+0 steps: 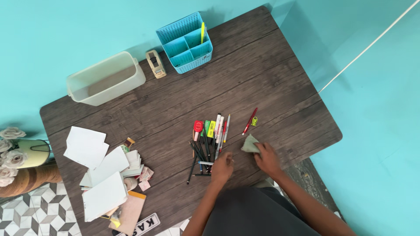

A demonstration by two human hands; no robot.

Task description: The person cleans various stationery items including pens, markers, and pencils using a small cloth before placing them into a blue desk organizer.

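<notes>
Dark wood surface point(262, 78) carries a clear tub point(106, 78), nothing visible inside; blue divided caddy point(186, 42) holds one yellow pen point(202, 32). Left hand point(222, 168) rests on the pen pile point(209, 142), grip state indeterminate; right hand point(267, 158) pinches a green cloth point(250, 144).

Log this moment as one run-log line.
left hand: on pile of pens and markers | right hand: holding green cloth | red pen: apart on table | blue organizer: far edge
</notes>
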